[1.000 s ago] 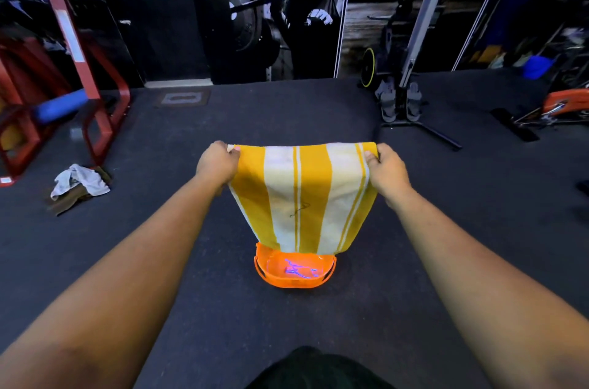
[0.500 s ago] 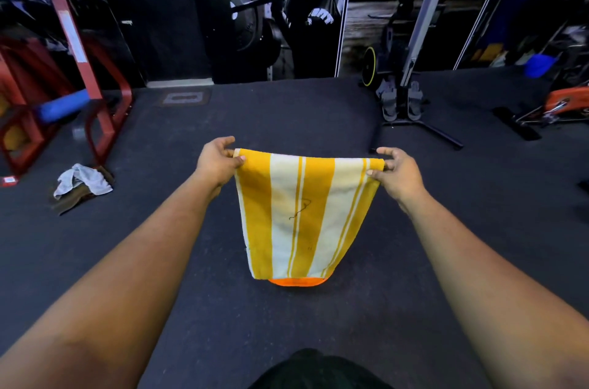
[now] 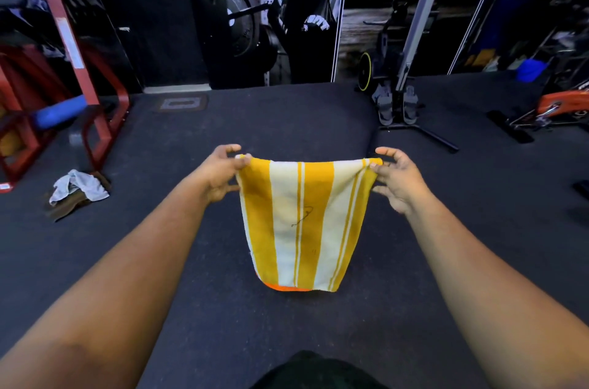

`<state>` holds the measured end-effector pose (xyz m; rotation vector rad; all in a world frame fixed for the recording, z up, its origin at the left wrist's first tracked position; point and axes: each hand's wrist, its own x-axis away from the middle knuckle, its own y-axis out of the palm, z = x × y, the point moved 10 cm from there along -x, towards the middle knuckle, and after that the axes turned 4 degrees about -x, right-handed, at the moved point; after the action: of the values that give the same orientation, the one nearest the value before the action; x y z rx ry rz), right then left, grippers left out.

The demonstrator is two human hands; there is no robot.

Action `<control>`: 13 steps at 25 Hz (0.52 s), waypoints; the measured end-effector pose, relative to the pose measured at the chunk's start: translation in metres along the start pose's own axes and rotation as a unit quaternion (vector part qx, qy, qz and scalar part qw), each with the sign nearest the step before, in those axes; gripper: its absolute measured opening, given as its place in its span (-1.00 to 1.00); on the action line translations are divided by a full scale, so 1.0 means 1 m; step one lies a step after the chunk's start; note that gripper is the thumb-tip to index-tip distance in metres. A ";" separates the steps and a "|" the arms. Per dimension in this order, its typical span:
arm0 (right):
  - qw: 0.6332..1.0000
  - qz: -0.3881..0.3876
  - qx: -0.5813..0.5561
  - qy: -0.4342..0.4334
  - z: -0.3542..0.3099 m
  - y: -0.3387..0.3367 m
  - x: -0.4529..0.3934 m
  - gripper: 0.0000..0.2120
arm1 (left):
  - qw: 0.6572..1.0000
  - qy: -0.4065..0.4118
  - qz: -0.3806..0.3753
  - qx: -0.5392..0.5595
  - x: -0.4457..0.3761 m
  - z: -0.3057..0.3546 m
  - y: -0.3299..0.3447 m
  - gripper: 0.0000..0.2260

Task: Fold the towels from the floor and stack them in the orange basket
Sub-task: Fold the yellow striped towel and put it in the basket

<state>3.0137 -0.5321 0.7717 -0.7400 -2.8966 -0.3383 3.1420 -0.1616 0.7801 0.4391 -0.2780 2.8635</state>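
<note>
The towel (image 3: pixel 302 223), yellow and white striped and seemingly already doubled over, hangs by its top edge straight above the basket (image 3: pixel 280 287), hiding all of it but a sliver of orange rim under the towel's lower left corner. The left hand (image 3: pixel 220 176) pinches the top left corner between thumb and fingertips; the right hand (image 3: pixel 396 181) pinches the top right corner the same way, its other fingers spread loose.

Both grips are light, fingertip only, so the likeliest slip is one corner pulling free: the cloth would swing down on one side and land crumpled, half in the basket and half on the floor (image 3: pixel 197 309). Because the towel screens the basket, lowering is done nearly blind; if the hands drift forward or sideways of it, the bottom edge may catch the rim or drop outside. Lowered without a further fold, the hanging length could bunch instead of lying flat, spoiling the stack.

Well to the left of the basket, near the red frame (image 3: pixel 105 121), a pile of cloths (image 3: pixel 78 192) lies on the floor, apparently waiting for folding.
</note>
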 end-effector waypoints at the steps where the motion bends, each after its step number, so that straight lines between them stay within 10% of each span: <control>1: 0.999 -0.029 -0.018 0.005 0.003 0.003 0.003 -0.58 | 0.999 0.014 -0.047 0.015 0.001 -0.001 0.009 -0.47; 6: 0.985 -0.009 0.149 -0.087 -0.009 -0.005 0.006 -0.45 | 0.976 0.105 0.031 -0.186 -0.007 0.004 -0.011 -0.32; 10: 0.878 0.084 0.448 -0.149 -0.017 -0.010 0.009 -0.68 | 0.855 0.128 0.133 -0.485 0.002 0.017 -0.009 -0.67; 13: 0.930 0.101 0.332 -0.121 -0.004 -0.016 0.005 -0.84 | 0.963 0.080 0.120 -0.227 -0.004 0.002 -0.011 -0.70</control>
<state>3.0018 -0.5451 0.7739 -0.9721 -2.8031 0.7693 3.1486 -0.1522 0.7825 0.0866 -0.9885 2.9053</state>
